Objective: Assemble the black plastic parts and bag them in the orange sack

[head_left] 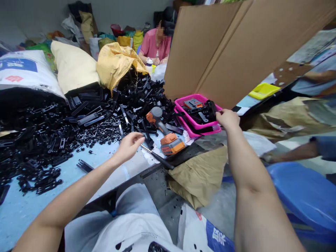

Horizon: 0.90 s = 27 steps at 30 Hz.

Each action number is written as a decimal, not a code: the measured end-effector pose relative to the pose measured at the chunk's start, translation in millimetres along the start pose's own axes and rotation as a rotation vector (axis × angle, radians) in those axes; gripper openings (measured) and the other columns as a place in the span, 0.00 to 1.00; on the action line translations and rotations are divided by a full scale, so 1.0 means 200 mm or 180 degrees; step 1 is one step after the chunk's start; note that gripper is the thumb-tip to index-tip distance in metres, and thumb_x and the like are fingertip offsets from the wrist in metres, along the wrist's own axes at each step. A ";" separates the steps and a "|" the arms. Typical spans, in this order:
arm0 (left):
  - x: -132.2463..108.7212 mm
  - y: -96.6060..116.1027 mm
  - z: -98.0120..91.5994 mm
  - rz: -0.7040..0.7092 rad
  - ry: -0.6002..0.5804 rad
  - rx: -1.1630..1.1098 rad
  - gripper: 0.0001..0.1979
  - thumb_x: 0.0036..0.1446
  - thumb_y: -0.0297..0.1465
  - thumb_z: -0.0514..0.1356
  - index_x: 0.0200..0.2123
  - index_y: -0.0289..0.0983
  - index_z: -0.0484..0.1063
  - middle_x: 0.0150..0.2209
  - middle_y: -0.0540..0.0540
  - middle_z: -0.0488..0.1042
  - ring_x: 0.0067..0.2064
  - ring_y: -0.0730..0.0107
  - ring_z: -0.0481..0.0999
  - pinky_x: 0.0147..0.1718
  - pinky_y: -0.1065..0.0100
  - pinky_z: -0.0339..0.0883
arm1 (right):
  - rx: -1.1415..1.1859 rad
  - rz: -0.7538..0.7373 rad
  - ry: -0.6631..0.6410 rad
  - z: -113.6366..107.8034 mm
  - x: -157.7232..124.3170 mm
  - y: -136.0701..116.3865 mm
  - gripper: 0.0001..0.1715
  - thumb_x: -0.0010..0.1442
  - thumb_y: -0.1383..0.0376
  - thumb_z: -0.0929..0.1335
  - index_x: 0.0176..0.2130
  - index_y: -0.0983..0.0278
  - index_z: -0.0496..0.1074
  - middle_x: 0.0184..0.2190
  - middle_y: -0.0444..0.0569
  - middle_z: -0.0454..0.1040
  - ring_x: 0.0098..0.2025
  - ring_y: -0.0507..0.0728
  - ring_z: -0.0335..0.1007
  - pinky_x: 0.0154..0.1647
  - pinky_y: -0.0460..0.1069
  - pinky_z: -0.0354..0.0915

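Observation:
My right hand (228,119) reaches to the right rim of a pink plastic tray (187,120) stacked on another pink tray; its fingers curl on the rim. The tray holds black parts and a grey-orange piece. My left hand (128,146) hovers over the light blue table (31,203), fingers loosely curled, holding nothing I can see, just left of a grey-and-orange cordless drill (164,131) lying on its side. A black-handled screwdriver (157,156) lies right beside the left hand's fingers.
A big heap of black plastic parts (78,119) and small screws covers the table's far side. Sacks (26,71), a yellow bag (118,63) and a cardboard sheet (223,45) stand behind. A person in pink (154,45) sits far off. A blue stool (304,196) is at right.

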State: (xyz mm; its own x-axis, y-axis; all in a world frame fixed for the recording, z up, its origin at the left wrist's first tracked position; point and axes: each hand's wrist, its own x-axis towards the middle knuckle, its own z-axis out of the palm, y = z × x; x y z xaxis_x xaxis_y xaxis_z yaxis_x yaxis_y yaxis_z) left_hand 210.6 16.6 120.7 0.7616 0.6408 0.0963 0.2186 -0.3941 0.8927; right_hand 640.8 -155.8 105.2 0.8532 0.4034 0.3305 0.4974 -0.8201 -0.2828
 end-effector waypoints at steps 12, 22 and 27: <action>0.91 0.39 1.14 -0.2117 -0.0744 -0.1302 0.12 0.55 0.33 0.60 0.38 0.29 0.68 0.25 0.44 0.71 0.30 0.63 0.76 0.32 0.64 0.72 | 0.1192 0.0216 0.0611 -0.11 0.10 0.17 0.21 0.51 0.61 0.68 0.43 0.69 0.75 0.38 0.57 0.77 0.36 0.55 0.69 0.40 0.47 0.60; 1.13 0.36 1.41 -0.2020 0.0072 -0.1319 0.14 0.48 0.21 0.61 0.40 0.28 0.66 0.32 0.44 0.70 0.33 0.66 0.75 0.33 0.64 0.73 | 0.0572 0.0944 0.1090 -0.13 -0.31 0.45 0.21 0.49 0.58 0.68 0.43 0.61 0.76 0.40 0.53 0.77 0.40 0.63 0.72 0.40 0.53 0.63; 1.18 0.36 1.31 -0.1790 0.0219 -0.1319 0.11 0.47 0.18 0.58 0.37 0.27 0.67 0.28 0.46 0.68 0.30 0.68 0.74 0.32 0.63 0.74 | 0.0285 0.0585 0.0588 -0.04 -0.41 0.51 0.21 0.50 0.57 0.67 0.42 0.63 0.77 0.39 0.54 0.76 0.38 0.61 0.70 0.36 0.51 0.62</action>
State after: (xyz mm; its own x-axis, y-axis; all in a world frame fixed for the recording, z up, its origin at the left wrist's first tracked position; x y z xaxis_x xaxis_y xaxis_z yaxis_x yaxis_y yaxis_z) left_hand 565.7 -34.1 92.5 0.5578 0.7194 -0.4138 0.3071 0.2843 0.9082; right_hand 621.1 -275.6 56.7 0.8915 0.1635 0.4224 0.3556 -0.8303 -0.4291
